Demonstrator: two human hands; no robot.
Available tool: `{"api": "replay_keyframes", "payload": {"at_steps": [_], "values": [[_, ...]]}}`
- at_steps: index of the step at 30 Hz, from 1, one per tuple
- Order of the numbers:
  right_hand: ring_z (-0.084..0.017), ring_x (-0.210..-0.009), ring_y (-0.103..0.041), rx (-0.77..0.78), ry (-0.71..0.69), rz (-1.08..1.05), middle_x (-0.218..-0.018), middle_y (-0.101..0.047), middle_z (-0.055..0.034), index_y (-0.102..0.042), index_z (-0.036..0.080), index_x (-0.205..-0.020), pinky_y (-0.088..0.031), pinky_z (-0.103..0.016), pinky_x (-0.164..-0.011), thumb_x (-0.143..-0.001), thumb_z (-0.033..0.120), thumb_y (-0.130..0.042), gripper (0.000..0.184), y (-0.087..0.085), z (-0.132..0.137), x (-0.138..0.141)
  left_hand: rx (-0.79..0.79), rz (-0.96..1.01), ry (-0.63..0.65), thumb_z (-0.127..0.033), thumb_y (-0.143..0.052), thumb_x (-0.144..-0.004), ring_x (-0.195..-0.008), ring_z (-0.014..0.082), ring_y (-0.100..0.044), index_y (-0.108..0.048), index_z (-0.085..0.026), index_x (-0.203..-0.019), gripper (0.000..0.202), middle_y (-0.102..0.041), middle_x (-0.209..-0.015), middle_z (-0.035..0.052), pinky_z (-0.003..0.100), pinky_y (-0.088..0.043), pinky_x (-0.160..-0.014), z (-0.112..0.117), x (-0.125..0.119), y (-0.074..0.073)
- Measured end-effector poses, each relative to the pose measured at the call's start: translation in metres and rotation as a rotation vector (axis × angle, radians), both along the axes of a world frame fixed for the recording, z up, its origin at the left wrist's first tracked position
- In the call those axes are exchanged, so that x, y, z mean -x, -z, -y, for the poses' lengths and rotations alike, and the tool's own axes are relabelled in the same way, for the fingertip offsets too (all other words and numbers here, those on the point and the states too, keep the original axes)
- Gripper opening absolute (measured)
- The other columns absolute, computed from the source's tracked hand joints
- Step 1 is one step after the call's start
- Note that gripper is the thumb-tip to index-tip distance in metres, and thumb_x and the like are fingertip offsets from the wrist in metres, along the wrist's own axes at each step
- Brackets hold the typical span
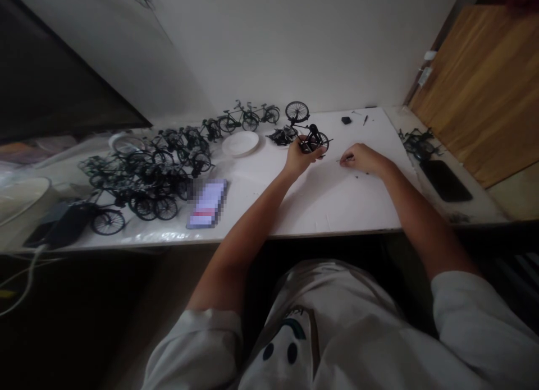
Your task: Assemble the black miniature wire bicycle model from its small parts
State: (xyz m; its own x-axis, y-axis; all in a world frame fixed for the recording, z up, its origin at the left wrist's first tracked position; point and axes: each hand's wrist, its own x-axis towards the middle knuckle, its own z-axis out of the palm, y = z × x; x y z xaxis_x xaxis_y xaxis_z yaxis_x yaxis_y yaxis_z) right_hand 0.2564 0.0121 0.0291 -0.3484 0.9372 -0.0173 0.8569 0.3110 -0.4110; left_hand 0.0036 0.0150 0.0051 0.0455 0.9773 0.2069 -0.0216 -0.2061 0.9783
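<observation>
A black miniature bicycle (314, 133) is gripped in my left hand (302, 157), raised over the white board, with one wheel (297, 111) pointing up and away. To its right, my right hand (360, 157) is just above the board, thumb and fingers pinched together. Something small shows at those fingertips, too tiny to name. Behind my left hand lies a heap of small black parts (281, 136) on what looks like a white dish. A few dark specks are scattered near my right hand.
Many finished-looking miniature bicycles (162, 154) crowd the left side, several more along the wall. A white plate (240, 143) and a lit phone (208, 203) lie left of my arms. A small black block (346, 120) sits at the back; a dark phone (445, 180) rests far right.
</observation>
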Motion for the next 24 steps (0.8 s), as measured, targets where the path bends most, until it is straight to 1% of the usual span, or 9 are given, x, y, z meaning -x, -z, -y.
{"api": "replay_keyframes", "payload": {"at_steps": [4,8,14,18,21,24], "values": [[-0.025,-0.088,-0.077,-0.016,-0.003,0.003,-0.104,-0.088,-0.0086,-0.091,0.023,-0.106,-0.057,-0.031,-0.081,-0.094,0.035,-0.085,0.019,0.0006,-0.0004,0.0003,-0.021,0.005,0.006,-0.033,-0.102,-0.075,-0.071,0.0167,-0.079,-0.056,-0.022,-0.104,0.055,-0.081,-0.09,0.0042,0.026,-0.056,-0.061,0.0012,-0.0017,-0.0004],[-0.024,-0.087,-0.077,-0.021,0.007,0.002,-0.101,-0.088,-0.0092,-0.091,0.023,-0.105,-0.057,-0.032,-0.081,-0.092,0.039,-0.087,0.021,0.0032,-0.003,-0.0001,-0.03,0.017,-0.018,-0.03,-0.102,-0.075,-0.071,0.0163,-0.078,-0.057,-0.021,-0.104,0.054,-0.08,-0.091,0.0046,0.027,-0.057,-0.063,0.003,-0.003,-0.002],[-0.021,-0.081,-0.076,-0.011,0.004,-0.038,-0.098,-0.087,-0.0099,-0.089,0.019,-0.106,-0.054,-0.03,-0.074,-0.093,0.03,-0.083,0.019,0.0074,-0.0076,-0.0024,-0.043,0.056,0.012,-0.027,-0.103,-0.073,-0.068,0.0142,-0.076,-0.057,-0.021,-0.101,0.054,-0.078,-0.087,0.0025,0.025,-0.054,-0.06,0.0048,-0.0028,-0.0032],[-0.021,-0.083,-0.076,-0.009,0.009,-0.057,-0.099,-0.087,-0.0098,-0.089,0.017,-0.102,-0.052,-0.029,-0.073,-0.091,0.022,-0.083,0.014,0.0058,-0.0051,-0.001,-0.05,0.048,0.014,-0.025,-0.102,-0.074,-0.066,0.0127,-0.074,-0.058,-0.02,-0.101,0.051,-0.078,-0.083,0.0007,0.023,-0.052,-0.059,0.0033,-0.0028,-0.0011],[-0.022,-0.082,-0.075,-0.029,0.053,-0.06,-0.098,-0.087,-0.0097,-0.09,0.018,-0.101,-0.053,-0.03,-0.073,-0.089,0.023,-0.086,0.013,0.0042,-0.0023,-0.0001,-0.048,0.051,0.005,-0.022,-0.101,-0.075,-0.065,0.0127,-0.074,-0.059,-0.02,-0.102,0.05,-0.077,-0.083,0.0004,0.023,-0.052,-0.058,0.0024,-0.0029,-0.0004],[-0.022,-0.08,-0.074,-0.048,0.06,-0.041,-0.095,-0.086,-0.0093,-0.09,0.02,-0.1,-0.053,-0.031,-0.073,-0.087,0.024,-0.088,0.014,0.0026,-0.0007,0.0004,-0.046,0.053,0.017,-0.02,-0.1,-0.077,-0.065,0.0133,-0.075,-0.059,-0.019,-0.102,0.048,-0.078,-0.084,0.0013,0.024,-0.053,-0.058,0.0031,-0.0026,-0.0016]]}}
